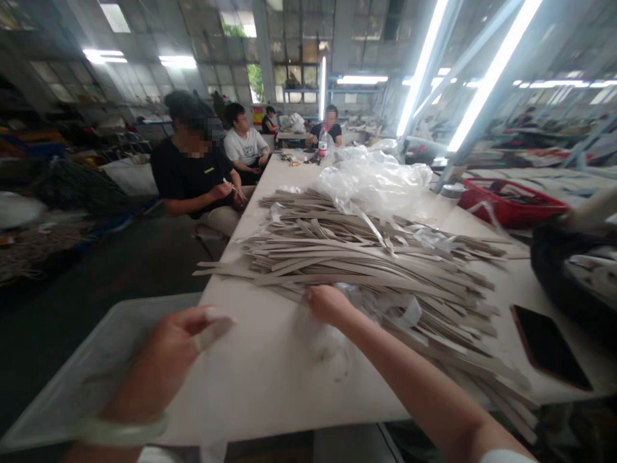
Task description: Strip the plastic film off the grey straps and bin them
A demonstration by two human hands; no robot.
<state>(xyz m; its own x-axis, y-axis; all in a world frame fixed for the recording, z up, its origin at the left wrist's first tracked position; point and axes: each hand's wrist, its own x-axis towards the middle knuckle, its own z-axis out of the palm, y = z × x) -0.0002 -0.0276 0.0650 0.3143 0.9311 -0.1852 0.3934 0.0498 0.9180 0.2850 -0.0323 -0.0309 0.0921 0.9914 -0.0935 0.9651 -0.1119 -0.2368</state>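
My left hand (171, 344) is raised over the table's left edge, blurred by motion. Its thumb and fingers pinch the end of a pale strip (214, 333), and a faint, smeared band trails down below. My right hand (328, 303) is closed at the near side of a heap of grey-beige flat strips (332, 257), its fingertips turned away; what they grip is hidden. Clear plastic scraps (405, 314) lie among the strips beside my right wrist. A blurred see-through patch shows on the tabletop just below that hand.
On the white table (260, 373) lie a crumpled clear plastic bag (380, 177), a bottle (322, 143) and a phone (549, 347). A translucent bin (110, 328) stands at left, a red basket (513, 202) at right. Co-workers (193, 167) sit along the left side and far end.
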